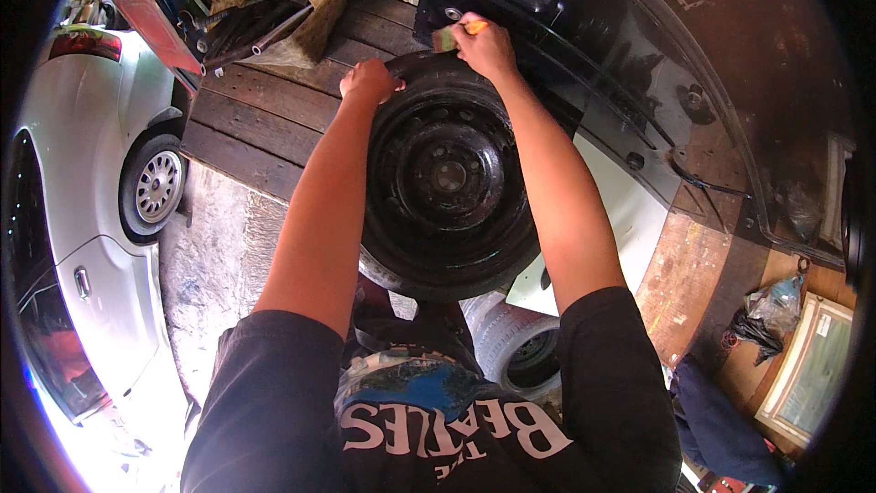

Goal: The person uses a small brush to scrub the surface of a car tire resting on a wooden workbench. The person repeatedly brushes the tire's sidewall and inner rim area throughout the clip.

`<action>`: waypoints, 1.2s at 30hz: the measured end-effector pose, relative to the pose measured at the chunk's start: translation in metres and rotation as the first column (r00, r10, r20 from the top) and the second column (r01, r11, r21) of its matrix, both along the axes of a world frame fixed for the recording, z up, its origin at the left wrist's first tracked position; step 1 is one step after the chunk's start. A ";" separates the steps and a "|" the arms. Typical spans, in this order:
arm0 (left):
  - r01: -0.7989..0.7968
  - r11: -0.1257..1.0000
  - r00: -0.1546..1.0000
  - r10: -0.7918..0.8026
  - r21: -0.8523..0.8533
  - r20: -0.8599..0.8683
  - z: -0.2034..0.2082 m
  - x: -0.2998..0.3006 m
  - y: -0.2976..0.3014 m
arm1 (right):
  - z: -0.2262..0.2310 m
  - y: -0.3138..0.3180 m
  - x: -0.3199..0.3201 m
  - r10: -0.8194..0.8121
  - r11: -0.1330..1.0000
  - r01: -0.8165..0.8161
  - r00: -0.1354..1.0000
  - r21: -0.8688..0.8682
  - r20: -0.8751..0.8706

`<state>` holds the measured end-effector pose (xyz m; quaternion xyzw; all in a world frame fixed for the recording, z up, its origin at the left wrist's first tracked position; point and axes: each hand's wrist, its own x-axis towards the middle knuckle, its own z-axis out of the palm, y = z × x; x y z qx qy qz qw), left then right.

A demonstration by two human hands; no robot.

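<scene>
A black steel wheel (450, 175) with its tyre (438, 73) fitted is in front of me, its upper edge against the plank bench. My left hand (369, 82) grips the tyre's upper left edge, fingers curled and the thumb over the sidewall. At the top of the tyre, my right hand (486, 46) is closed around what looks like a brush (444, 39), with a yellow part showing between the fingers and a greenish end beside the tread. The tyre's far side and the underside of its upper edge are hidden.
A bench of dark wooden planks (265, 114) carries a stained tan container (315, 0) with rods in it. Black car door panels (584, 46) lie at the right. Another tyre (525, 347) is low near my body. A silver car (96, 155) stands at the left.
</scene>
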<state>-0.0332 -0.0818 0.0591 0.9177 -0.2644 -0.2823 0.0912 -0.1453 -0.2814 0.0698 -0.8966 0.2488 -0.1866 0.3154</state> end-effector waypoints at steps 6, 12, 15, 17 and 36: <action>0.003 0.999 0.999 -0.002 0.034 -0.040 -0.001 0.007 0.000 | 0.011 -0.008 -0.040 -0.104 0.984 0.098 0.994 -0.146 -0.034; -0.004 1.000 0.999 0.005 0.025 -0.050 -0.003 0.009 -0.003 | 0.038 -0.020 -0.096 -0.036 0.956 -0.014 0.986 -0.293 -0.165; -0.028 0.999 0.999 0.028 0.019 -0.040 0.000 0.004 -0.003 | 0.054 -0.046 -0.128 -0.009 0.920 -0.152 0.913 -0.360 -0.408; -0.045 0.999 0.998 0.045 0.012 -0.032 0.002 0.001 -0.002 | 0.062 -0.051 -0.135 -0.035 0.892 -0.238 0.812 -0.385 -0.583; -0.032 0.999 0.998 0.034 0.043 -0.059 -0.005 0.004 0.006 | 0.007 0.040 -0.061 -0.132 0.914 0.101 0.990 0.393 0.051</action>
